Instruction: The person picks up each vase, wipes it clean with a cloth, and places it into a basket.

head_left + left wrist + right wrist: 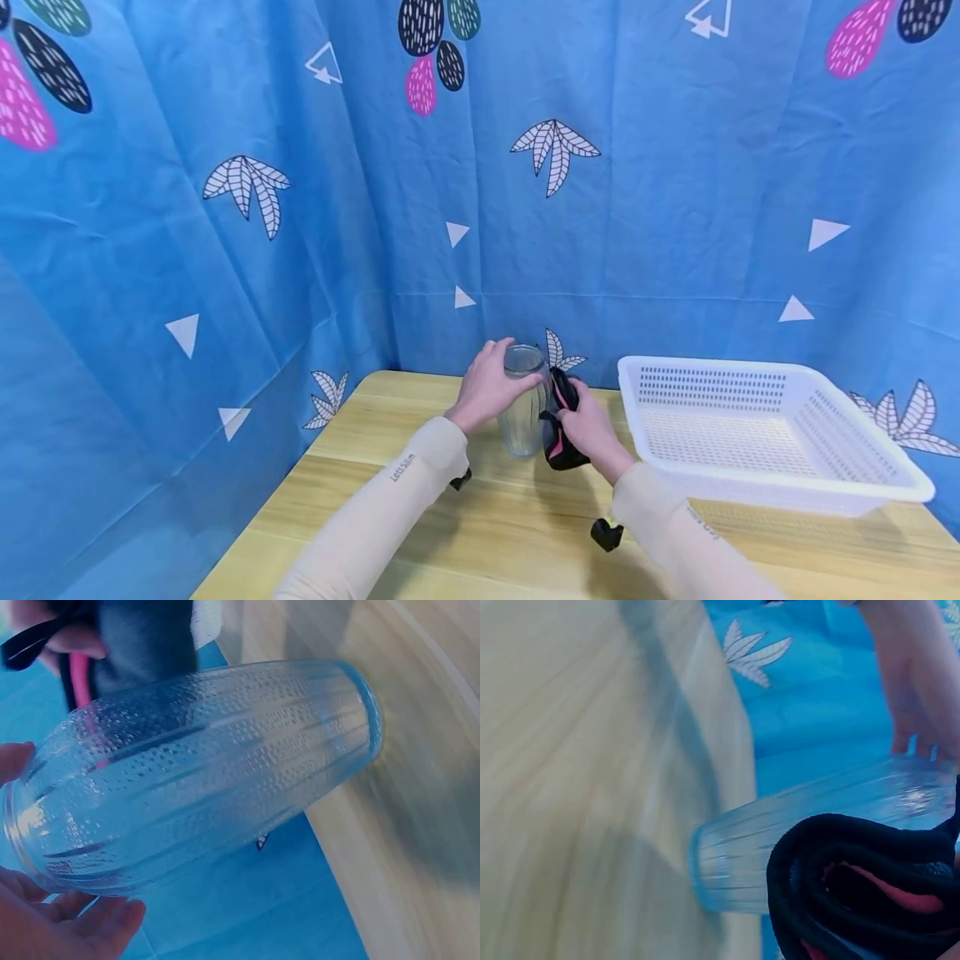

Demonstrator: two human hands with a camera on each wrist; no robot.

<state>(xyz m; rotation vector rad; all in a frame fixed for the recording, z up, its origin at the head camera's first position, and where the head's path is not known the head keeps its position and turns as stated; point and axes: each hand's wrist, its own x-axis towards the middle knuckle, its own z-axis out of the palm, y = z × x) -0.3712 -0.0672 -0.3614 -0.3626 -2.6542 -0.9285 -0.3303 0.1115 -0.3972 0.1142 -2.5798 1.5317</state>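
A clear ribbed glass vase (521, 425) stands upright near the back of the table, its base at the wooden top. My left hand (491, 385) grips it around the upper part, thumb in front and fingers behind the rim. In the left wrist view, the dotted, grooved glass of the vase (217, 772) shows fully. My right hand (591, 423) holds a rolled-up black fabric item (564, 454) with pink inside, just right of the vase. Its coiled layers and a strap show in the right wrist view, where the roll (810, 832) overlaps the glass.
A white perforated plastic basket (750, 492) sits on the right of the table. Blue patterned curtain (525, 233) hangs behind and to the left. The wooden tabletop (495, 542) extends toward me under both forearms.
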